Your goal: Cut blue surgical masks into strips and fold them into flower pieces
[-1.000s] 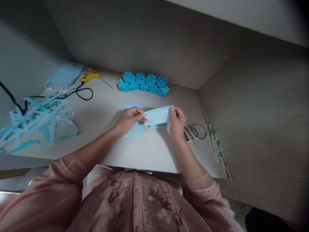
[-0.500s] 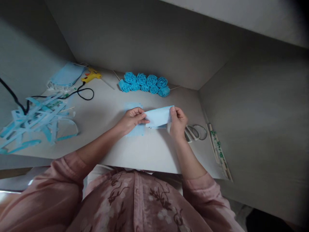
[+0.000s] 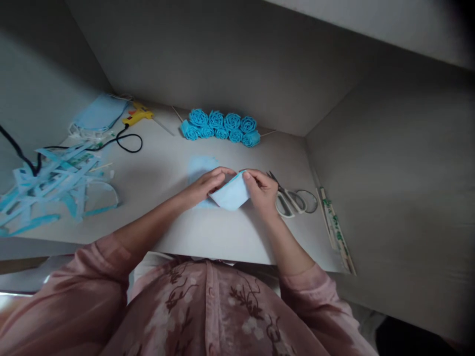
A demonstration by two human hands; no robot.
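Note:
A folded piece of light blue mask fabric (image 3: pixel 232 193) is held up over the table between my two hands, its upper edge bent. My left hand (image 3: pixel 210 187) grips its left end, with the fingertips partly behind it. My right hand (image 3: pixel 261 190) pinches the right upper corner between thumb and fingers. Another flat blue fabric piece (image 3: pixel 202 163) lies on the table under my left hand. Just right of my right hand are scissors (image 3: pixel 287 198) with pale handles, beside a round ring, perhaps a tape roll (image 3: pixel 310 201).
Several blue fabric roses (image 3: pixel 222 126) on sticks lie along the back wall. A yellow glue gun (image 3: pixel 137 114) with a black cord stands near stacked blue masks (image 3: pixel 99 111). Cut blue strips (image 3: pixel 55 188) heap at the left. Wrapped wooden sticks (image 3: pixel 336 225) lie along the right wall.
My hands have come closer together, and the fabric between them has gone from stretched flat to bent. My right hand has moved left, showing more of the scissors.

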